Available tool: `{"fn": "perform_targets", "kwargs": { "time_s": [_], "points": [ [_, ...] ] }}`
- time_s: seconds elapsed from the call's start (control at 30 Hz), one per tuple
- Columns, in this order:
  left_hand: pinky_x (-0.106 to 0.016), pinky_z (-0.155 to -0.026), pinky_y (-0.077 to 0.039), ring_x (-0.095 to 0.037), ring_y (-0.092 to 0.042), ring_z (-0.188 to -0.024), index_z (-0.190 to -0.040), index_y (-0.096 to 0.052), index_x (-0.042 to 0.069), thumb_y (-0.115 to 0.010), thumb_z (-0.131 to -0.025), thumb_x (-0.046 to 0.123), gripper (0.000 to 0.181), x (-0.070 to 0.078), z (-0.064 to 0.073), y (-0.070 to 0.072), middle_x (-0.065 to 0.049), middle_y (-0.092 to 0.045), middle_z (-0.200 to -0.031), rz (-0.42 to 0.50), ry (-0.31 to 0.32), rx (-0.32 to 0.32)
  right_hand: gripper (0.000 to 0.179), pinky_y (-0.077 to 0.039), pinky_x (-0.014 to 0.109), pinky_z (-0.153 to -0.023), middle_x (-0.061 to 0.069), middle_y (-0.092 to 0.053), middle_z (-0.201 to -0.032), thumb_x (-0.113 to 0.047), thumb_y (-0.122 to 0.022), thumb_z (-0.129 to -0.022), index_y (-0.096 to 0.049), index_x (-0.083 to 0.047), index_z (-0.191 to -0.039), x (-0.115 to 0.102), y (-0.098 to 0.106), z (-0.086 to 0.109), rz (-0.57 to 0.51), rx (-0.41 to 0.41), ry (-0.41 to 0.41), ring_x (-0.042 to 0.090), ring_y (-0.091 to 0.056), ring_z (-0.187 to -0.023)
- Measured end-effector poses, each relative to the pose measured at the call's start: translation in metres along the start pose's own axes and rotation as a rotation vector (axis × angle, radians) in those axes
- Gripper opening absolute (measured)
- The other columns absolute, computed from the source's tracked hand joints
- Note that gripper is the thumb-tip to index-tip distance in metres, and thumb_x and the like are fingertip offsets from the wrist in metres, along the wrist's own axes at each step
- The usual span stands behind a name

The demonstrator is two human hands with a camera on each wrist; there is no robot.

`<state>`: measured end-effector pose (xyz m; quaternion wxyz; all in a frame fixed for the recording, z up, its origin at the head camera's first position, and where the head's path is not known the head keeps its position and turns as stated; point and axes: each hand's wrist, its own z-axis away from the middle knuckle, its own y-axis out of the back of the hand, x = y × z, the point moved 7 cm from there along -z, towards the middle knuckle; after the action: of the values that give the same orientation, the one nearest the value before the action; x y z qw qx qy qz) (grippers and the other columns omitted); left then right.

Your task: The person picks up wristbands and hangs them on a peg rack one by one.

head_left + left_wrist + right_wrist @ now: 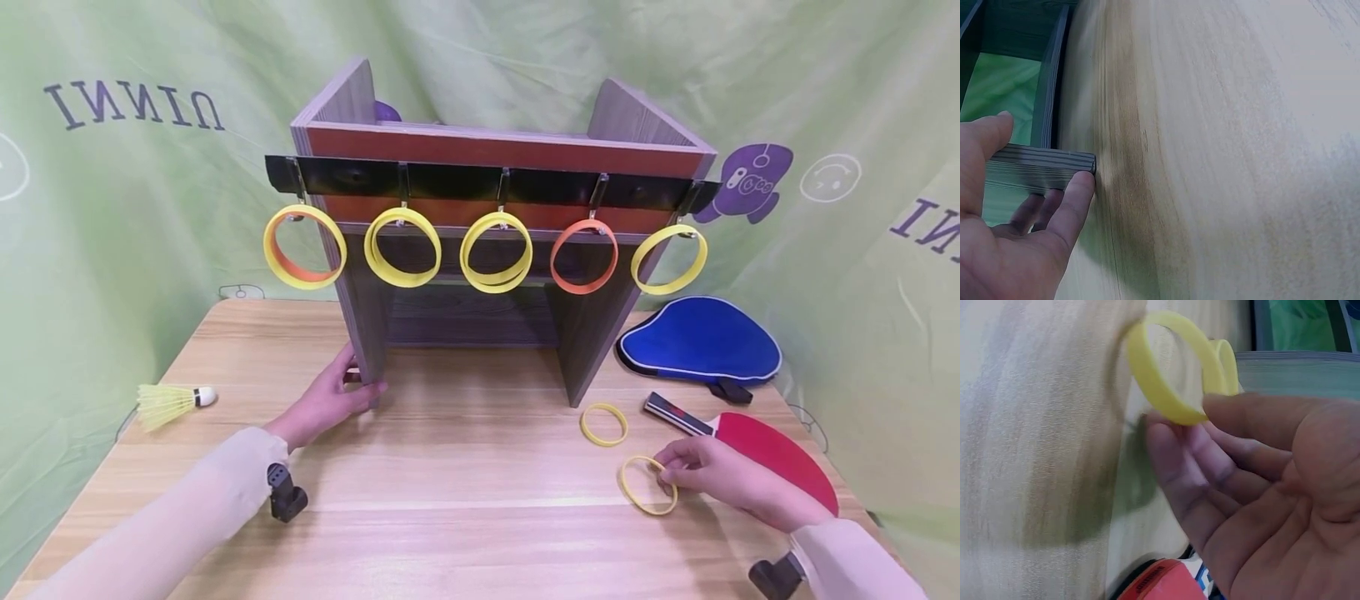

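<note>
My left hand [330, 404] grips the lower front edge of the grey wooden shelf's left side panel [367, 329]. In the left wrist view, the thumb lies on one side of the panel [1047, 157] and the fingers on the other. Between thumb and fingers, my right hand [712, 471] pinches a thin yellow ring [1169, 403], held tilted over the table's right side. Just behind it a second yellow ring [584, 428] lies flat. Along the shelf's top front runs a black strip [450, 183] with hooks, from which several yellow rings [267, 250] and a red ring [554, 258] hang.
A red table tennis bat [780, 454] lies partly behind my right hand. Beyond it is a blue bat case [697, 337]. On the far left of the table [450, 533] lies a yellow shuttlecock [168, 403]. A green printed curtain [150, 208] surrounds the table.
</note>
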<state>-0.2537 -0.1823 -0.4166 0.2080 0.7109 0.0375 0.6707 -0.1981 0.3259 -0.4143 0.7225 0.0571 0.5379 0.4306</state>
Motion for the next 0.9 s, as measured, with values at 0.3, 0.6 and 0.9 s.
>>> {"fn": "perform_targets", "kwargs": {
  "time_s": [0.3, 0.6, 0.9],
  "points": [
    [-0.034, -0.09, -0.06, -0.048, -0.051, -0.132, -0.166, -0.023, 0.024, -0.071, -0.1, 0.015, 0.083, -0.003, -0.003, 0.001, -0.03, -0.043, -0.152, -0.017, 0.018, 0.011, 0.028, -0.064, 0.028, -0.079, 0.016, -0.073, -0.1, -0.012, -0.066, -0.102, -0.059, 0.009, -0.119, -0.014, -0.011, 0.004, -0.222, -0.153, 0.011, 0.02, -0.072, -0.086],
    [-0.032, -0.084, -0.061, -0.044, -0.053, -0.127, -0.162, -0.03, 0.018, -0.071, -0.099, 0.013, 0.075, -0.004, 0.0, 0.002, -0.029, -0.046, -0.147, 0.014, 0.012, 0.015, 0.039, -0.065, 0.032, -0.084, 0.007, -0.077, -0.109, -0.007, -0.065, -0.102, -0.048, 0.018, -0.127, -0.092, -0.019, 0.005, -0.326, -0.065, 0.257, 0.018, -0.078, -0.093],
    [-0.032, -0.087, -0.061, -0.045, -0.054, -0.128, -0.164, -0.027, 0.018, -0.07, -0.1, 0.011, 0.077, -0.004, -0.004, 0.0, -0.03, -0.045, -0.149, 0.006, -0.007, 0.013, 0.018, -0.064, 0.033, -0.089, 0.005, -0.08, -0.115, -0.002, -0.06, -0.104, -0.057, 0.0, -0.122, -0.168, 0.003, 0.017, -0.418, 0.057, 0.458, 0.022, -0.079, -0.101]
  ]
}}
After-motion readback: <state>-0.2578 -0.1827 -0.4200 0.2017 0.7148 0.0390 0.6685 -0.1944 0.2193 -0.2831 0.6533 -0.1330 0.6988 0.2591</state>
